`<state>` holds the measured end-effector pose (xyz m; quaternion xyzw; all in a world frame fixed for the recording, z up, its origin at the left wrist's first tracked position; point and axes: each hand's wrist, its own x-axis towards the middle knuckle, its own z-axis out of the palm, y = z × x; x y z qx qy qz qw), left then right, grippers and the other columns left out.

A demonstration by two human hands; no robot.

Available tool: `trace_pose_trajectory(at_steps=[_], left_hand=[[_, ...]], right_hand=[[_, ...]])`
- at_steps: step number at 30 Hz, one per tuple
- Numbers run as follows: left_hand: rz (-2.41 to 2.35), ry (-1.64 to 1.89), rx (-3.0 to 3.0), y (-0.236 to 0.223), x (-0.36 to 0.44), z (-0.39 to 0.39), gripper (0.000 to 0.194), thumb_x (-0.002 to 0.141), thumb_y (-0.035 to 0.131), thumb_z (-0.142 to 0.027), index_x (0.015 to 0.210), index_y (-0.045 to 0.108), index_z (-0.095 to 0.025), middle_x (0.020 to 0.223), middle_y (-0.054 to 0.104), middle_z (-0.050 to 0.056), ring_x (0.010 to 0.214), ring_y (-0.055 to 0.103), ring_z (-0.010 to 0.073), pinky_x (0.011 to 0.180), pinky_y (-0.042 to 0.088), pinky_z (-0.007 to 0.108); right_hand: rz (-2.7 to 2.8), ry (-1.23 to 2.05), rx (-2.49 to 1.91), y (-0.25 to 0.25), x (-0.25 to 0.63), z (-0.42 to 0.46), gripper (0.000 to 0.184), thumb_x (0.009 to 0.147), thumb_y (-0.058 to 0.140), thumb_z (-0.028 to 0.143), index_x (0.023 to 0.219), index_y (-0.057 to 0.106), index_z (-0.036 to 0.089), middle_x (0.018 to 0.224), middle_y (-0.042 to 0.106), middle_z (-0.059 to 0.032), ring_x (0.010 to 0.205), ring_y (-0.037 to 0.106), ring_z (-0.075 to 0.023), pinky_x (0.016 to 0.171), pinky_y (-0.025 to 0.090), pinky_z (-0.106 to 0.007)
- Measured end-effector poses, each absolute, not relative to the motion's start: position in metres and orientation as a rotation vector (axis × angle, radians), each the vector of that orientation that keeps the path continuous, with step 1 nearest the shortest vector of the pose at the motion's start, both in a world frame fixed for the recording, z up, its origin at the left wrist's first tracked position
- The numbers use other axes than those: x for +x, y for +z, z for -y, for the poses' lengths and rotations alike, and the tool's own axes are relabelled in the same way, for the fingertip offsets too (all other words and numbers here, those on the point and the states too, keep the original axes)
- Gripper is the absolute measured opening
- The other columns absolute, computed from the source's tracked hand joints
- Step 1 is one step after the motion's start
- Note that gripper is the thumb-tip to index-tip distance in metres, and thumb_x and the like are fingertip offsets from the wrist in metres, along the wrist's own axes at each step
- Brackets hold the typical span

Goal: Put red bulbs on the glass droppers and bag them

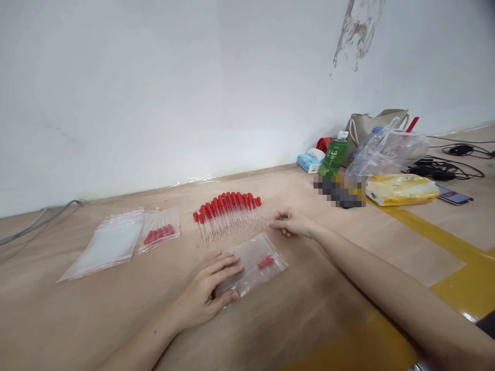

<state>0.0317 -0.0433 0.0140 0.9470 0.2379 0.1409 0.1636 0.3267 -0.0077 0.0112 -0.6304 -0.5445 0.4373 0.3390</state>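
Note:
My left hand lies on the near end of a clear plastic bag and pinches its edge; one red-capped dropper is inside it. My right hand reaches to the right end of a row of several red-capped glass droppers laid side by side on the brown table, fingertips curled at the droppers' glass tips. Whether it grips one I cannot make out.
At the left lie a stack of empty clear bags and a bag filled with droppers. Back right: a green bottle, tissue packs, a beige bag, a yellow packet, cables, a phone.

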Motion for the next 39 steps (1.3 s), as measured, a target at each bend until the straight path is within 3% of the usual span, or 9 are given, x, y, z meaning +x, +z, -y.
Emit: trace_pose_trajectory(at_steps=[3, 8, 15, 20, 26, 31, 39], left_hand=[[-0.704, 0.419, 2.695, 0.012, 0.033, 0.043, 0.034, 0.087, 0.044, -0.028, 0.120, 0.050, -0.027, 0.126, 0.048, 0.004, 0.121, 0.038, 0.0209, 0.101, 0.034, 0.043], [-0.728, 0.421, 2.715, 0.008, 0.032, 0.042, 0.033, 0.088, 0.038, -0.021, 0.118, 0.051, -0.029, 0.126, 0.048, 0.002, 0.121, 0.038, 0.0200, 0.101, 0.032, 0.044], [-0.730, 0.472, 2.733, 0.006, 0.033, 0.041, 0.036, 0.088, 0.037, -0.018, 0.119, 0.050, -0.027, 0.125, 0.049, 0.004, 0.121, 0.038, 0.0197, 0.102, 0.031, 0.045], [-0.709, 0.489, 2.729, 0.007, 0.033, 0.041, 0.034, 0.087, 0.041, -0.021, 0.119, 0.051, -0.027, 0.124, 0.050, 0.004, 0.119, 0.040, 0.0202, 0.102, 0.030, 0.046], [-0.721, 0.458, 2.737, 0.009, 0.033, 0.041, 0.033, 0.087, 0.042, -0.025, 0.118, 0.051, -0.026, 0.125, 0.050, 0.004, 0.120, 0.039, 0.0204, 0.102, 0.030, 0.045], [-0.716, 0.423, 2.723, 0.010, 0.033, 0.040, 0.033, 0.087, 0.042, -0.027, 0.119, 0.050, -0.029, 0.126, 0.048, 0.004, 0.120, 0.039, 0.0213, 0.101, 0.031, 0.047], [-0.740, 0.379, 2.712, 0.013, 0.033, 0.041, 0.032, 0.088, 0.041, -0.029, 0.118, 0.051, -0.030, 0.127, 0.048, 0.003, 0.120, 0.039, 0.0207, 0.101, 0.030, 0.046]], right_hand=[[1.265, 0.841, -1.803, 0.008, 0.324, -0.030, 0.017, 0.071, 0.061, 0.027, 0.080, 0.053, 0.015, 0.056, 0.054, 0.0026, 0.044, 0.048, -0.0060, 0.042, 0.040, -0.017], [1.300, 0.698, -1.961, 0.014, 0.312, -0.072, 0.024, 0.062, 0.066, 0.026, 0.081, 0.057, 0.014, 0.066, 0.060, -0.0035, 0.051, 0.055, -0.0109, 0.045, 0.041, -0.020], [1.340, 0.766, -2.193, 0.038, 0.300, -0.090, 0.009, 0.052, 0.065, 0.008, 0.056, 0.057, 0.012, 0.051, 0.057, -0.0075, 0.055, 0.058, -0.0208, 0.046, 0.040, -0.025], [1.223, 0.962, -2.171, 0.041, 0.296, -0.094, 0.018, 0.051, 0.059, -0.003, 0.048, 0.051, 0.013, 0.041, 0.048, -0.0014, 0.046, 0.051, -0.0142, 0.042, 0.038, -0.022], [0.969, 1.116, -1.851, 0.035, 0.313, -0.076, 0.014, 0.060, 0.054, 0.001, 0.065, 0.049, 0.014, 0.046, 0.044, 0.0041, 0.041, 0.044, -0.0060, 0.044, 0.043, -0.019], [0.818, 1.060, -1.555, 0.017, 0.327, -0.025, 0.035, 0.065, 0.047, 0.008, 0.096, 0.040, 0.023, 0.062, 0.047, 0.0057, 0.050, 0.051, -0.0060, 0.054, 0.050, -0.021], [0.734, 0.957, -1.208, -0.003, 0.308, 0.043, 0.044, 0.057, 0.058, 0.018, 0.097, 0.039, 0.024, 0.071, 0.047, 0.0060, 0.055, 0.054, -0.0079, 0.056, 0.051, -0.024]])
